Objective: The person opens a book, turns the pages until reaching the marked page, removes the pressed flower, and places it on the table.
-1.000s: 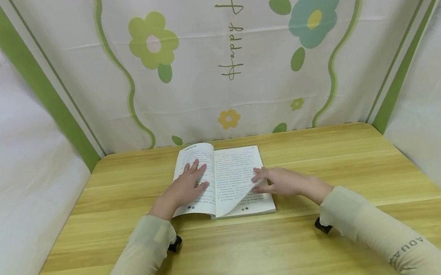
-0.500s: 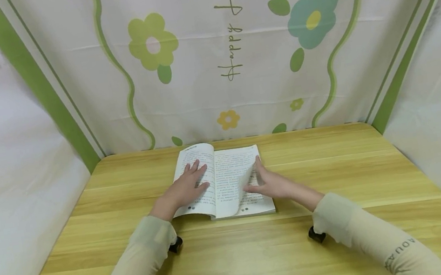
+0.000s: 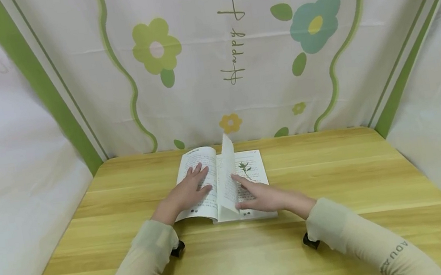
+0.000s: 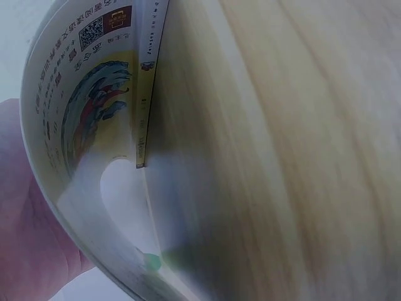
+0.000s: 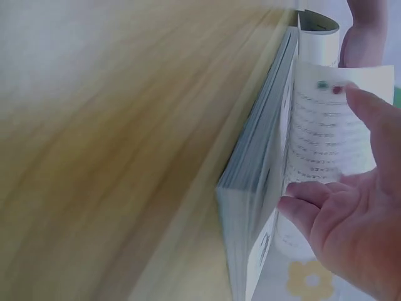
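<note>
An open book [image 3: 258,212] with printed text lies near the far edge of the wooden table. My left hand [image 3: 186,193] rests with spread fingers on its curved left-hand pages [image 3: 200,159]. One page [image 3: 227,174] stands almost upright near the spine, and the extended fingers and thumb of my right hand [image 3: 264,196] touch it from the right. On the page below shows a green leafy sprig [image 3: 245,168]; I cannot tell if it is printed or real. In the left wrist view the bent cover [image 4: 94,113] bears a colourful picture. The right wrist view shows the thick page block [image 5: 257,144].
Bare wooden tabletop [image 3: 336,177] extends around the book. White cloth [image 3: 202,65] with flowers and lettering hangs behind the far edge, and more cloth hangs at both sides. Dark wrist cameras [image 3: 311,240] sit under the sleeves.
My right hand has moved left, lifting the page from a curled lower corner to nearly upright. The sprig on the page beneath has come into view. My left hand has stayed in place.
</note>
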The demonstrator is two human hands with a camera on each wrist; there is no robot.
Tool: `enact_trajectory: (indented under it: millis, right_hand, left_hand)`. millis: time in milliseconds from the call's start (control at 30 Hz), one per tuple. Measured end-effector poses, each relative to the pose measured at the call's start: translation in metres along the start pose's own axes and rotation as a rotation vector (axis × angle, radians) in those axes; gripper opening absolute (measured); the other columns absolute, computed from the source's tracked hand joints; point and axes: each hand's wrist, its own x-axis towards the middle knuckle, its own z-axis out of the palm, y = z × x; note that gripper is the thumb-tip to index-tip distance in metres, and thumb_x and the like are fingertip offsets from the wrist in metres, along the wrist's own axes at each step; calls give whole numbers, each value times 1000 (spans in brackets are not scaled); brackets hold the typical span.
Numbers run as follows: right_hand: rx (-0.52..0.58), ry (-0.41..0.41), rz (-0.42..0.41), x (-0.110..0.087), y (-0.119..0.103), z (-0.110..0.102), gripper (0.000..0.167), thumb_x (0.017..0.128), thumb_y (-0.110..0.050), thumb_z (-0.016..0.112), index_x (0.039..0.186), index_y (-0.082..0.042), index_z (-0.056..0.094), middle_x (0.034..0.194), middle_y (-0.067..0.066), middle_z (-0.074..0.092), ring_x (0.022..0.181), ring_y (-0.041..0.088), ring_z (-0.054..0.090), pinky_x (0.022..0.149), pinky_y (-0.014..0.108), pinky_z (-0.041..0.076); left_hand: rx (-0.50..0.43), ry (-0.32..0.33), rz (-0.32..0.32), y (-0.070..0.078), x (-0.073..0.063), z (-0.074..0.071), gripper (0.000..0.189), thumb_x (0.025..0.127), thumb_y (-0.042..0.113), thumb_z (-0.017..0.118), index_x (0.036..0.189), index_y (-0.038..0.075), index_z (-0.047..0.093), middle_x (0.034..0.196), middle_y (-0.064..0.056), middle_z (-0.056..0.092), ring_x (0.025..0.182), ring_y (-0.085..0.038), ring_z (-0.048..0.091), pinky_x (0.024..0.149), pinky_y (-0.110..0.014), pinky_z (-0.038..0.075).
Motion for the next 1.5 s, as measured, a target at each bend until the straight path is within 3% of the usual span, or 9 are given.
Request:
enact_trajectory:
  millis: [167, 433, 633, 867, 967, 1100, 1233, 1500]
  right_hand:
    - [10, 1, -51, 3, -6, 3, 69, 102, -28, 66, 157, -3, 33, 167, 20, 20, 141, 40, 44, 114, 50, 37]
    - [-26, -7, -58, 10, -16, 4, 70, 103, -33, 65, 159, -6, 34, 169, 16, 13, 147, 36, 35, 118, 49, 32]
    - [-37, 0, -61, 14, -20, 7, 71, 103, -35, 64, 160, -8, 33, 170, 13, 9, 150, 33, 28, 120, 48, 28]
    - [-45, -18, -88, 17, -23, 11, 69, 104, -34, 63, 161, -8, 33, 170, 14, 7, 150, 35, 28, 120, 49, 27]
    - [-46, -21, -104, 19, -23, 13, 69, 104, -34, 63, 160, -8, 33, 170, 15, 7, 150, 34, 29, 120, 49, 28]
    - [-51, -27, -121, 21, -26, 16, 68, 104, -35, 62, 161, -9, 33, 170, 15, 7, 149, 34, 31, 120, 49, 28]
    - [-53, -35, -127, 22, -29, 18, 69, 105, -35, 61, 162, -11, 31, 170, 14, 8, 149, 33, 32, 119, 49, 29]
    - [-45, -49, -133, 24, -27, 20, 70, 105, -33, 61, 163, -11, 29, 170, 11, 9, 152, 28, 23, 121, 47, 26]
  left_hand:
    - [-34, 21, -10, -1, 2, 1, 60, 112, 31, 39, 163, 4, 23, 169, -18, 9, 154, -44, 4, 122, -58, 13]
    - [-162, 147, 0, 0, 6, 0, 64, 114, 29, 28, 163, -1, 1, 168, -24, -6, 155, -35, 0, 123, -52, 10]
    - [-199, 253, -15, 4, 8, -1, 62, 114, 31, 29, 164, 1, 9, 169, -24, -4, 155, -36, 4, 122, -54, 12]
    - [-212, 303, -37, 5, 7, 0, 63, 112, 36, 39, 165, 8, 18, 170, -20, 0, 154, -40, 9, 120, -59, 17]
    - [-169, 285, -35, 6, 7, 0, 65, 110, 32, 48, 164, 8, 22, 170, -18, -1, 154, -43, 6, 119, -62, 18]
    - [-42, 212, -2, 7, 7, 3, 64, 108, 29, 52, 163, 9, 27, 170, -17, -6, 153, -45, -3, 117, -66, 19]
    - [51, 132, 24, 8, 6, 7, 59, 110, 31, 47, 163, 13, 28, 171, -13, -5, 154, -42, -5, 112, -73, 21]
    - [101, 47, 7, 11, 6, 11, 50, 113, 38, 34, 162, 28, 35, 171, -4, 6, 155, -41, 0, 110, -78, 15]
